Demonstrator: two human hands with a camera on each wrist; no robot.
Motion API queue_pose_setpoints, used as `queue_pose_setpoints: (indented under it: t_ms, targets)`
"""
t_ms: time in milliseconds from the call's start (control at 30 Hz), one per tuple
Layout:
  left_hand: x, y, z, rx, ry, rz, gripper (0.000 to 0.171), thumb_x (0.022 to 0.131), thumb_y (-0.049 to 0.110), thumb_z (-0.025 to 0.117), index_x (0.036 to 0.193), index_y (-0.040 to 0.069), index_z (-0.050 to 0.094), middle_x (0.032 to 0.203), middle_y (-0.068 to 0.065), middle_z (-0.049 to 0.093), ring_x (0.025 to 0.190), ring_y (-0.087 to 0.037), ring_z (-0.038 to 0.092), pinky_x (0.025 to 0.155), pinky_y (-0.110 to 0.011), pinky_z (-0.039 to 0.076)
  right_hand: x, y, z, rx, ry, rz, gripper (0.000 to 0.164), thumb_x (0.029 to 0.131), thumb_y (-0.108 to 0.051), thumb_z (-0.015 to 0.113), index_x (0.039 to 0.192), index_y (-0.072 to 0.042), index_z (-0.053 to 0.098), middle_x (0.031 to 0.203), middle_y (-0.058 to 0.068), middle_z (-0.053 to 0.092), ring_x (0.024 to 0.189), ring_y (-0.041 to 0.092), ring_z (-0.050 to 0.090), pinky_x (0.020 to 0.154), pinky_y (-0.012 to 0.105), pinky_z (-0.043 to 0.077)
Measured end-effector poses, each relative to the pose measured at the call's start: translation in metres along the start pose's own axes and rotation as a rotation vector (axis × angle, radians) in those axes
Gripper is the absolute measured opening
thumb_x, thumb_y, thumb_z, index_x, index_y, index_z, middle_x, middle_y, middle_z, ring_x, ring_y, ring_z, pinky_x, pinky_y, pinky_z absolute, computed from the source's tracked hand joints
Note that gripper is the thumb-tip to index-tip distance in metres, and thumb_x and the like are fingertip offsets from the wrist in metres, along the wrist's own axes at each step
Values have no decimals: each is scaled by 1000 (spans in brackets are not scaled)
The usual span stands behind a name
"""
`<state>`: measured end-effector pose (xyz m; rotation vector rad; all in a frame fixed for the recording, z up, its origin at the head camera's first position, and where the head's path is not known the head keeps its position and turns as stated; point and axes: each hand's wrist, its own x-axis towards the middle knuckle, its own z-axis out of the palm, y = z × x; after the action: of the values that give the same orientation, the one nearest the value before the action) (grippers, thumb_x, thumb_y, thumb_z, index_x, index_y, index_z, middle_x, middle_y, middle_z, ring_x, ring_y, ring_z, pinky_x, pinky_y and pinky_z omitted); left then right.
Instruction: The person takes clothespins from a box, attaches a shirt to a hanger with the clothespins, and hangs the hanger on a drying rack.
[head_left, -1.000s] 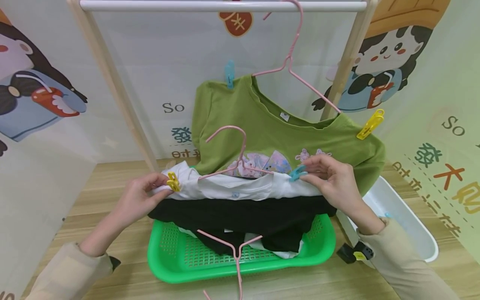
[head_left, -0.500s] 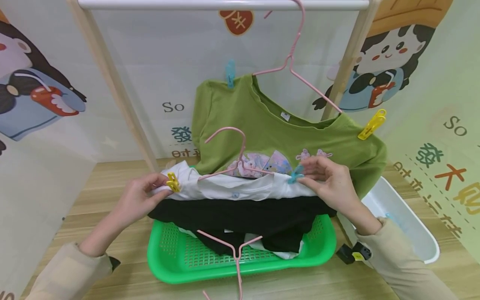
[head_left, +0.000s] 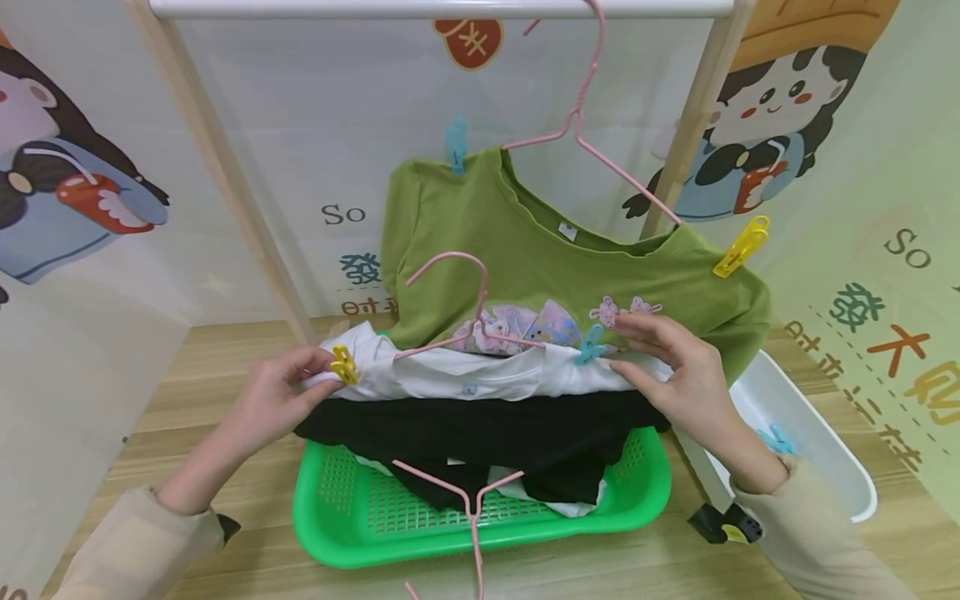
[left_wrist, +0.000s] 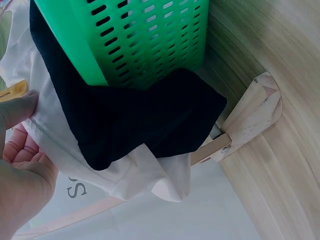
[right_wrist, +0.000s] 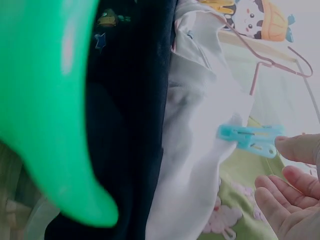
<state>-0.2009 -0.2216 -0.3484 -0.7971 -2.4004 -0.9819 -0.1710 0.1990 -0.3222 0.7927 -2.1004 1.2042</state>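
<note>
Each upper limb wears a long beige sleeve, left and right. The fabric is matt, plain and loosely cut, with soft creases near the cuff. Each cuff terminates short of the wrist, leaving the left hand and right hand bare. At the right cuff: one black angular device, block-shaped, bearing a yellow label. At the left cuff: one small black wedge-shaped part, mostly hidden.
</note>
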Motion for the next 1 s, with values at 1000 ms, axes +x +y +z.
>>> queue_pose_setpoints:
  t_ms: [1000]
  targets:
    - [0, -1, -1, -3, -8, -7, 20, 67, -15, 74, 77, 0, 64, 74, -6, 67, 69, -3, 56, 64, -8, 46, -17, 20, -3, -315, -161, 17, 29, 69, 12, 75, 95, 0, 70, 94, 9, 70, 88, 26, 66, 70, 28, 53]
